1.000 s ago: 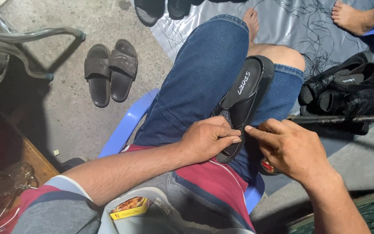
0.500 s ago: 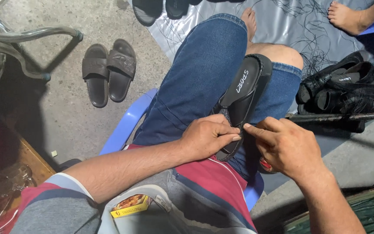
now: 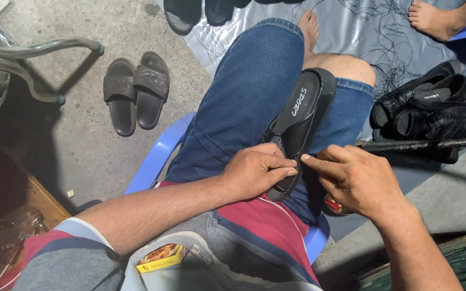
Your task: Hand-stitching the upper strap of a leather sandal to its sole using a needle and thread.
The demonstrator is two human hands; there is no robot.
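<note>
A black sandal [image 3: 300, 124] lies sole-up along my lap, between my jean-clad thighs. My left hand [image 3: 257, 171] grips its near end, fingers curled over the strap and edge. My right hand [image 3: 354, 180] meets it from the right, thumb and forefinger pinched together at the sandal's edge right next to my left fingertips. Whatever is pinched there is too small to make out. I sit on a blue plastic chair [image 3: 155, 161].
A pair of dark slides [image 3: 136, 89] lies on the concrete at left. A pile of black sandals [image 3: 432, 108] sits at right by a dark rod [image 3: 422, 144]. A grey sheet [image 3: 373, 32] with loose threads lies ahead, another person's bare foot [image 3: 432, 19] on it. A metal chair frame [image 3: 22, 59] stands left.
</note>
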